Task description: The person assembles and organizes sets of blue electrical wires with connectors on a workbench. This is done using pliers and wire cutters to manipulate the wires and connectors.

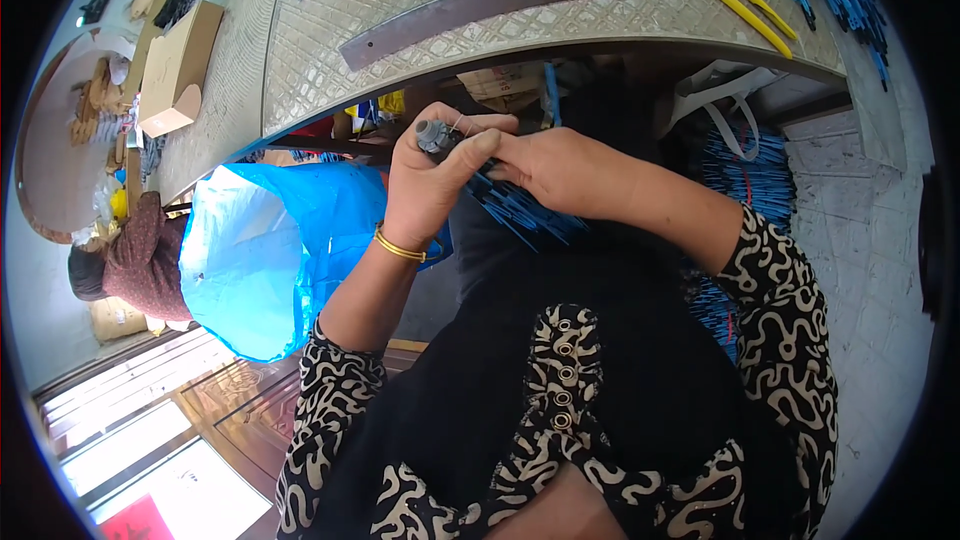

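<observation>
Below the worktop (pixel 560 15) edge, left grip (pixel 432 185) pinching a small, light, stiff grey plug (pixel 434 135), right grip (pixel 565 172) closed on thin, springy blue rods (pixel 525 215), probably best held near the plug.

Both forearms rise from the lower edge toward twelve o'clock and meet near the centre. The left hand (pixel 425 180) is curled in a closed grip, thumb pressed across toward three o'clock, a gold bangle at the wrist. The right hand (pixel 565 172) reaches in from four o'clock, its fingertips (pixel 497 145) pinched against the left thumb.
</observation>
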Tool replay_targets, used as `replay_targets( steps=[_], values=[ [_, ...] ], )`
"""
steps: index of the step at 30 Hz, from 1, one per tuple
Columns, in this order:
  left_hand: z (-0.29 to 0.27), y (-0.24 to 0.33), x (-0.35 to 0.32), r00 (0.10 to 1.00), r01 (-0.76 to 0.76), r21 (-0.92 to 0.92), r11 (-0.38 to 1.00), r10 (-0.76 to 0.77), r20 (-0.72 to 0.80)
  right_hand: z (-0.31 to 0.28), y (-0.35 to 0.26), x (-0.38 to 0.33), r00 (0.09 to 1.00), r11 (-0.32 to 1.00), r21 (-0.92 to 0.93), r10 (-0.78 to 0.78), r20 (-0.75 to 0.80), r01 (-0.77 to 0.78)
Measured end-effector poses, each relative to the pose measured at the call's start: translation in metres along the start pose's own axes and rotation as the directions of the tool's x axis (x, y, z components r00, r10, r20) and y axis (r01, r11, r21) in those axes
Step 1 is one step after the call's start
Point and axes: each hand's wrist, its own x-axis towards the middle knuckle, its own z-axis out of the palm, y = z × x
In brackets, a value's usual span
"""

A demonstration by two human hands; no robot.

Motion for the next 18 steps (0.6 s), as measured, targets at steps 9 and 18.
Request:
replay_targets(
  steps=[9, 18],
  values=[
    [0.008, -0.006, -0.01, 0.99, -0.102, -0.049, 0.994, 0.097, -0.098, 0.006, -0.006, -0.012, 0.996, 0.99, -0.11, -0.094, -0.008, 0.093],
    [-0.003, -0.007, -0.036, 0.974, -0.172, -0.058, 0.983, 0.161, -0.159, 0.069, 0.06, -0.015, 0.921, 0.933, 0.288, 0.294, -0.258, -0.217]
  ],
)
